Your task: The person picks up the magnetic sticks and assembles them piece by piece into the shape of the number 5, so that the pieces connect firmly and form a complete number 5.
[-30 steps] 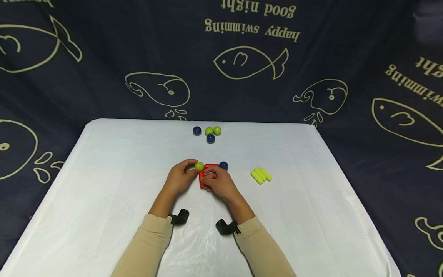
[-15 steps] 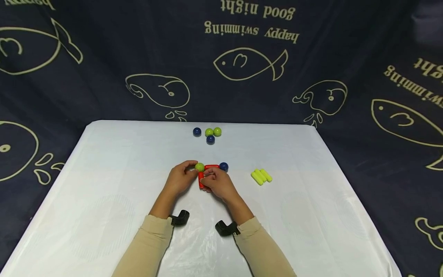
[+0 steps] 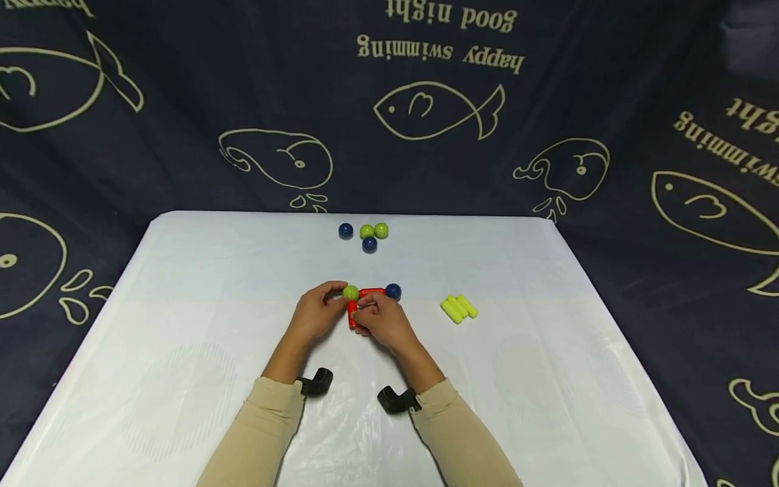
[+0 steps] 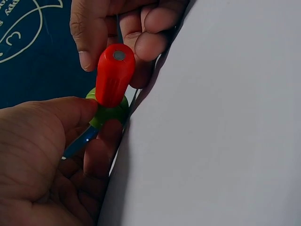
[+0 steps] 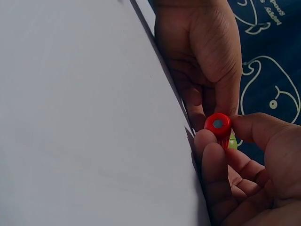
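Note:
My left hand pinches a green ball between thumb and fingers. With my right hand I pinch a red magnetic rod, whose far end meets the ball. A grey magnet shows in the near tip of this red rod in the right wrist view. Another red rod runs rightward from the green ball to a dark blue ball. In the left wrist view, a blue rod shows behind the green ball, partly covered by my left fingers.
Two dark blue balls, one of them this near blue ball, and two green balls lie toward the table's back edge. Three yellow-green rods lie side by side to the right. A dark patterned cloth hangs behind the white table.
The near end of the red rod in my right hand has swung slightly left, and the hand has shifted a little with it. My left hand stays on the green ball.

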`<state>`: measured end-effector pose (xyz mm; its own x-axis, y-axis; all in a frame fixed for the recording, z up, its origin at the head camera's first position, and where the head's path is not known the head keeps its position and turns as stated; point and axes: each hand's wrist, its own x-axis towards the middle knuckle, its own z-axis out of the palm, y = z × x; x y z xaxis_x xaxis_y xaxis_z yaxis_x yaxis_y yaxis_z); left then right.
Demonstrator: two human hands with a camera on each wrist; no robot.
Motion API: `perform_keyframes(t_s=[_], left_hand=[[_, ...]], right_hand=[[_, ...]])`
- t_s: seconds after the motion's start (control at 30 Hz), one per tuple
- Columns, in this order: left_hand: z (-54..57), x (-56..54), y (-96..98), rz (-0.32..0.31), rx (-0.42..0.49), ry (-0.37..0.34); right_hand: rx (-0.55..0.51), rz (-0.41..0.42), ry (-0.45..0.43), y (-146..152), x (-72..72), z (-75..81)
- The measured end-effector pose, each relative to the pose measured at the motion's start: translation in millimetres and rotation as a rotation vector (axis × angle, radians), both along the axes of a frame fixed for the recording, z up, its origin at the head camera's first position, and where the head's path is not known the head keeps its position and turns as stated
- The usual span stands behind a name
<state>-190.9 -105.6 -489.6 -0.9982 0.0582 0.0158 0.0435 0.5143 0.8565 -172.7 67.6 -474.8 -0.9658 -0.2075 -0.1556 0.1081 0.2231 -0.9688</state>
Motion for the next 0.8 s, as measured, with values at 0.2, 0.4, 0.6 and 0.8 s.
perform_keyframes(t_s=[0.2,0.4,0.6,0.8], left_hand=[[0.7,-1.2,-0.7,-0.005,-0.004,0.005],[3.4,-1.0,-1.3,-0.025,0.003,0.004],[3.5,-0.9,-1.7,-0.034,-0.009,-0.016],[2.4,-0.7,-2.0,-0.035,-0.022,-0.024]], right_hand=[[0.008,0.006,0.013,-0.5,-0.2,1.2],[0.006,0.011,0.015,-0.6,-0.2,2.3],[0.041,0.026,0.035,-0.1,-0.4,1.2],[0.033,0.031,0.029,-0.4,0.3,0.1]])
